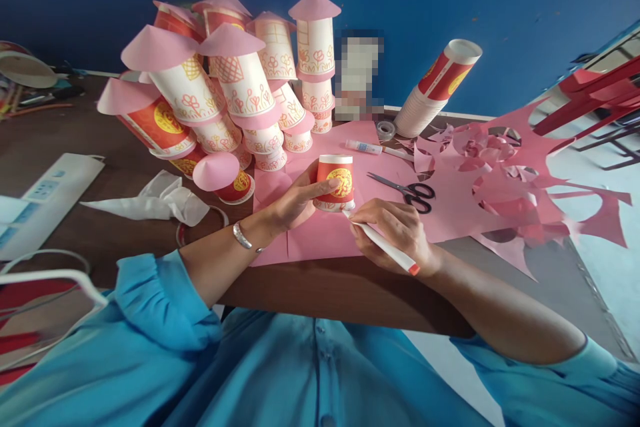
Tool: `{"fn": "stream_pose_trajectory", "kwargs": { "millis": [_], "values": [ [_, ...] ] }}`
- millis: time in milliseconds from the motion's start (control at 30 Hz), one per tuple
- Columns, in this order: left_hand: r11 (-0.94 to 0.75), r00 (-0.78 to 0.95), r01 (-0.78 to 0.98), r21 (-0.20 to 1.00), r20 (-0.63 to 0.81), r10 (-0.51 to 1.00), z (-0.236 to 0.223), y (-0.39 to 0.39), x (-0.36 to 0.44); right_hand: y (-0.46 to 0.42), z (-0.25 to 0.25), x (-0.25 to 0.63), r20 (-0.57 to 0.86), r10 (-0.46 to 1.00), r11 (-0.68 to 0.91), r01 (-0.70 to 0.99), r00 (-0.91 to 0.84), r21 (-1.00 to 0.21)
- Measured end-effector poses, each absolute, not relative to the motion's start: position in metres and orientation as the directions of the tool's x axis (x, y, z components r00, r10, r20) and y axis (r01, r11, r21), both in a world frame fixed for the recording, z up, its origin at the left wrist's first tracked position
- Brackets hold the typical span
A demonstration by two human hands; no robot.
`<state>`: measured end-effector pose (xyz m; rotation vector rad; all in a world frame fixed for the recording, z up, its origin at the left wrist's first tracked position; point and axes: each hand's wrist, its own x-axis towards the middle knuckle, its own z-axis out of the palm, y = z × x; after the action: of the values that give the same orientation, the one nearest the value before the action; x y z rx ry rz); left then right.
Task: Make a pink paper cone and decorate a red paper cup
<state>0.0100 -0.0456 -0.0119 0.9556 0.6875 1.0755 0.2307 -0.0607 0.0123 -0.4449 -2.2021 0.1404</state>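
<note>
My left hand [295, 203] grips a red and white paper cup [336, 180] standing upside down on a pink paper sheet [320, 233]. My right hand [395, 230] is closed on a white pen [385, 245] with an orange end. The pen's tip touches the paper at the cup's rim. Black-handled scissors [407, 190] lie on the pink sheet just right of the cup.
A pile of cups with pink cone tops [225, 87] stands behind. A stack of plain cups [437, 87] lies at the back right, with a tape roll [385, 130] and a glue tube [364, 147] near it. Pink paper offcuts [505, 180] spread to the right. A crumpled plastic bag [160, 200] lies left.
</note>
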Motion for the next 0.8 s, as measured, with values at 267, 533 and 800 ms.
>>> {"fn": "stream_pose_trajectory", "kwargs": {
  "millis": [267,533,800],
  "values": [
    [0.150,0.336,-0.403,0.903,-0.006,0.942,-0.0109,-0.0465,0.0113,-0.0592,0.0121,0.2299,0.746,0.361,0.931,0.266,-0.560,-0.251],
    [0.143,0.349,-0.399,0.906,0.006,0.937,-0.0078,-0.0472,0.0113,-0.0592,0.0134,0.2298,0.740,0.357,0.934,0.241,-0.569,-0.265],
    [0.145,0.351,-0.399,0.905,0.005,0.936,-0.0050,-0.0484,0.0122,-0.0607,0.0139,0.2305,0.716,0.358,0.934,0.236,-0.600,-0.269]
  ]
}}
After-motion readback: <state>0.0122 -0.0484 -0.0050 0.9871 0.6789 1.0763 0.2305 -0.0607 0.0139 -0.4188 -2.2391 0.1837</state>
